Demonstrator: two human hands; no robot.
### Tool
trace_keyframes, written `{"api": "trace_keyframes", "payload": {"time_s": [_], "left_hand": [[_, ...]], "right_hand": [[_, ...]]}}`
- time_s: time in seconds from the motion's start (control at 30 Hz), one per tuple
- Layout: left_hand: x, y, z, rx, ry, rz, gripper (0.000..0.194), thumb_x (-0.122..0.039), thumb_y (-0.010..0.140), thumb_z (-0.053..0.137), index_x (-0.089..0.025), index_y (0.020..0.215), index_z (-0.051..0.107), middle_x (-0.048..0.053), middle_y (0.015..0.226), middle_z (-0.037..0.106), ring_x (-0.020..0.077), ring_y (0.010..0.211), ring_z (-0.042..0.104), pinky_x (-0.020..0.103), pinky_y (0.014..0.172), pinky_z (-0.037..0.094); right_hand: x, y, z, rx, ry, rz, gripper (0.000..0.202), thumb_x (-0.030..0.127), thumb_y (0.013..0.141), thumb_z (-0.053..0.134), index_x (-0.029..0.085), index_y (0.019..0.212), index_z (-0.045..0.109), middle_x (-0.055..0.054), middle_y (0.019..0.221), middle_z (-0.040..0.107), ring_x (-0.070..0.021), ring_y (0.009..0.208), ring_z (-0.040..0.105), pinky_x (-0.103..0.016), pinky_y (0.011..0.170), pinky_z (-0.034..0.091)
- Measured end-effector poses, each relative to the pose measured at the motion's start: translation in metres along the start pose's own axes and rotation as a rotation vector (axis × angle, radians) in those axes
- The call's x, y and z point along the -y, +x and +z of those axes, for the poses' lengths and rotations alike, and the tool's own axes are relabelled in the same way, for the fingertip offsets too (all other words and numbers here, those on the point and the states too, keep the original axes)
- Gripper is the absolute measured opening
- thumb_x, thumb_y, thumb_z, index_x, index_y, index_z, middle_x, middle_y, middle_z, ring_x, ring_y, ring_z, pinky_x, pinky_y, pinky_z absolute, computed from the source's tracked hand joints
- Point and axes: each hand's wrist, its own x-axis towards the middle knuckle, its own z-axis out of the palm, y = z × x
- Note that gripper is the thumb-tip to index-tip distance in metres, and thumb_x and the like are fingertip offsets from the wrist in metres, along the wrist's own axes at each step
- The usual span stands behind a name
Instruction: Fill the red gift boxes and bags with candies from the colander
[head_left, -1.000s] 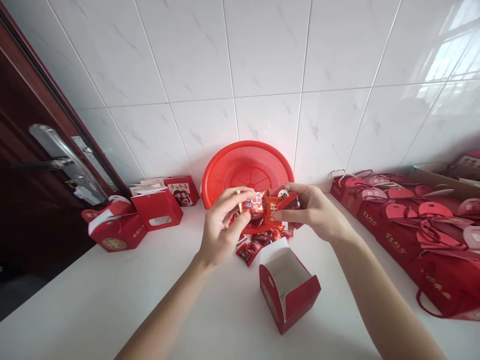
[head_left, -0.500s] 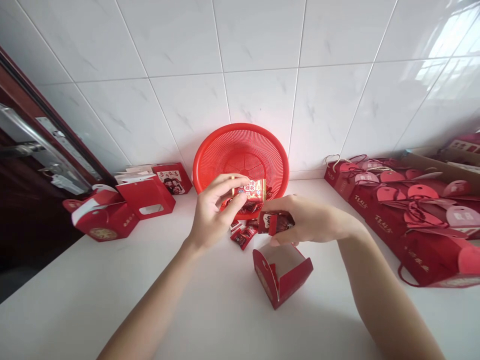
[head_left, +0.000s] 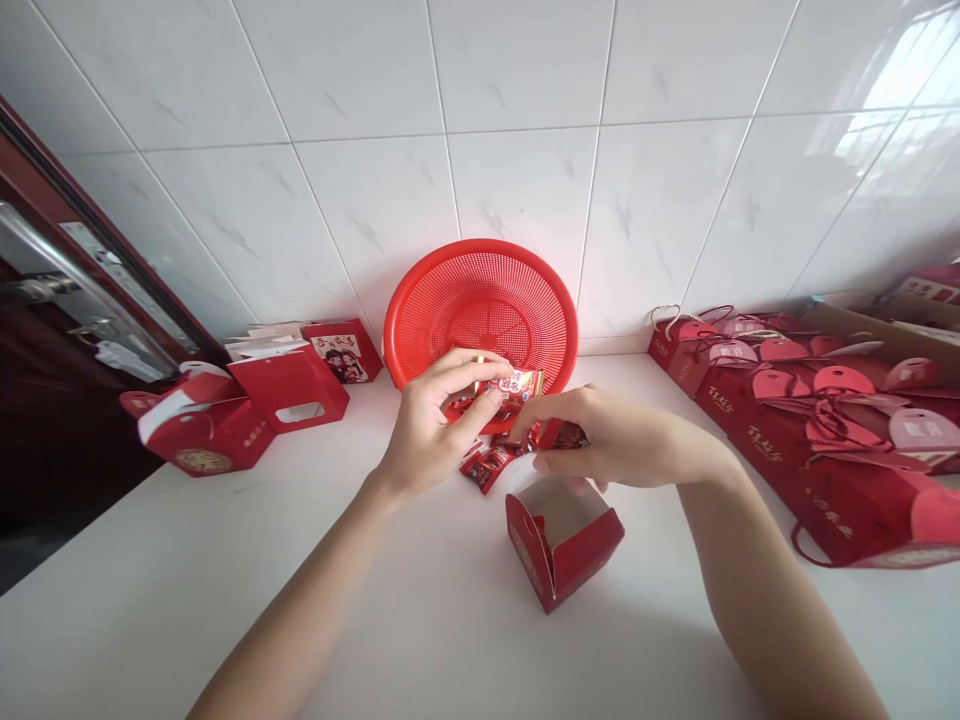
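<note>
My left hand (head_left: 435,420) pinches a red and gold candy packet (head_left: 517,384) in front of the basket. Below and to the right, my right hand (head_left: 622,440) has a dark red candy packet (head_left: 564,434) between its finger and thumb, partly hidden by the fingers. Its index fingertip reaches over a few loose wrapped candies (head_left: 486,467) on the white counter. Just beneath that hand stands a small red gift box (head_left: 581,555) with its top open. Something red shows inside, behind its curved side flap.
A red plastic basket (head_left: 401,315) leans against the tiled wall, candies at its lower rim. To the left stand red cartons (head_left: 289,390) and an open-flapped box (head_left: 214,430). Rows of closed red gift boxes (head_left: 780,440) fill the right side. A dark door (head_left: 45,370) borders the left.
My right fingers have spread and stretched left toward the loose candies, so the packet there sits deeper in the hand. My left hand has shifted slightly right and down with its packet.
</note>
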Motion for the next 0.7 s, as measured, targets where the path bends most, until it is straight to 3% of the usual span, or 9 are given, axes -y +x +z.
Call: {"api": "trace_keyframes", "payload": {"time_s": [0.07,0.17,0.27,0.37,0.47,0.6,0.7], "left_hand": [[0.0004,-0.0001,0.0001,0.016,-0.005,0.006,0.019,-0.027,0.091,0.068,-0.024,0.105,0.079,0.008,0.112,0.072,0.0249,0.111,0.067,0.038,0.094,0.059],[0.0007,0.0,0.0002,0.036,-0.003,0.004,0.019,-0.027,0.091,0.067,-0.024,0.106,0.079,0.009,0.113,0.071,0.0261,0.112,0.067,0.039,0.092,0.06],[0.0009,0.0001,0.0,0.035,0.009,0.001,0.019,-0.028,0.091,0.067,-0.023,0.105,0.079,0.009,0.112,0.071,0.0261,0.112,0.067,0.039,0.093,0.059],[0.0016,0.0001,0.0,0.036,0.029,0.005,0.019,-0.029,0.091,0.069,-0.023,0.105,0.079,0.009,0.111,0.072,0.0257,0.11,0.067,0.039,0.093,0.059],[0.0026,0.0001,0.0005,0.053,0.049,0.022,0.018,-0.028,0.091,0.068,-0.023,0.105,0.079,0.008,0.11,0.073,0.0251,0.108,0.068,0.038,0.092,0.059],[0.0033,-0.0001,0.0006,0.075,0.067,0.037,0.017,-0.025,0.091,0.067,-0.024,0.105,0.079,0.008,0.11,0.073,0.0246,0.11,0.067,0.036,0.092,0.058],[0.0029,-0.0004,0.0004,0.079,0.072,0.042,0.018,-0.025,0.092,0.067,-0.023,0.106,0.078,0.007,0.111,0.073,0.024,0.111,0.067,0.035,0.091,0.058]], "right_hand": [[0.0021,-0.0002,0.0,-0.026,0.041,0.01,0.006,0.017,0.085,0.059,0.021,0.09,0.059,0.007,0.055,0.058,-0.0107,0.041,0.057,-0.02,0.041,0.04],[0.0035,-0.0002,0.0013,-0.068,0.076,0.0,0.012,0.017,0.083,0.06,0.023,0.086,0.049,0.009,0.057,0.057,-0.0102,0.04,0.055,-0.021,0.039,0.039],[0.0029,0.0004,0.0016,-0.011,0.081,0.028,0.013,0.015,0.082,0.058,0.023,0.085,0.047,0.006,0.064,0.061,-0.0112,0.045,0.06,-0.021,0.043,0.042],[0.0015,0.0007,0.0011,0.079,0.033,0.032,0.01,0.014,0.082,0.058,0.022,0.084,0.052,0.004,0.067,0.063,-0.0128,0.054,0.064,-0.022,0.048,0.044],[0.0001,0.0008,0.002,0.138,-0.03,0.091,0.013,0.015,0.083,0.061,0.021,0.095,0.061,0.003,0.069,0.063,-0.0132,0.054,0.062,-0.023,0.049,0.043],[-0.002,0.0023,0.0047,0.065,-0.234,0.153,0.032,0.017,0.078,0.07,0.023,0.109,0.068,-0.001,0.08,0.067,-0.0163,0.064,0.062,-0.025,0.05,0.038],[-0.004,0.0029,0.0047,0.044,-0.303,0.14,0.032,0.018,0.078,0.072,0.022,0.11,0.069,-0.004,0.088,0.07,-0.0176,0.071,0.062,-0.025,0.051,0.038]]}}
